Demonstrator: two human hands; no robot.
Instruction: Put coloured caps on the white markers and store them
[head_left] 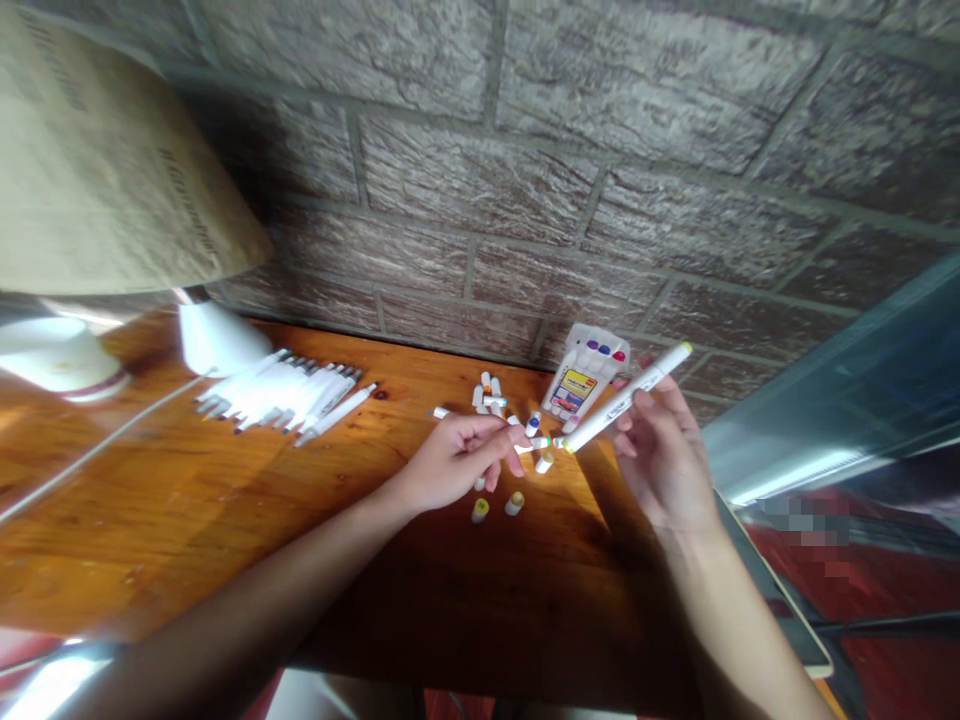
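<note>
My right hand (pixel 660 450) holds a white marker (pixel 628 397) with a yellow tip, tilted up to the right, above the wooden table (pixel 225 520). My left hand (pixel 457 460) is palm up over the table, its fingers curled and pinching a small cap (pixel 534 444) close to the marker's lower end. Several loose caps (pixel 495 505) lie on the wood below and beyond the left hand. A row of several white markers (pixel 289 395) lies side by side at the far left of the table.
A white marker case (pixel 583 378) with coloured marker ends leans at the brick wall (pixel 525 160). A lamp with a beige shade (pixel 97 170) and white base (pixel 56 360) stands at the left, its cord crossing the table. A glass panel (pixel 840 400) is on the right.
</note>
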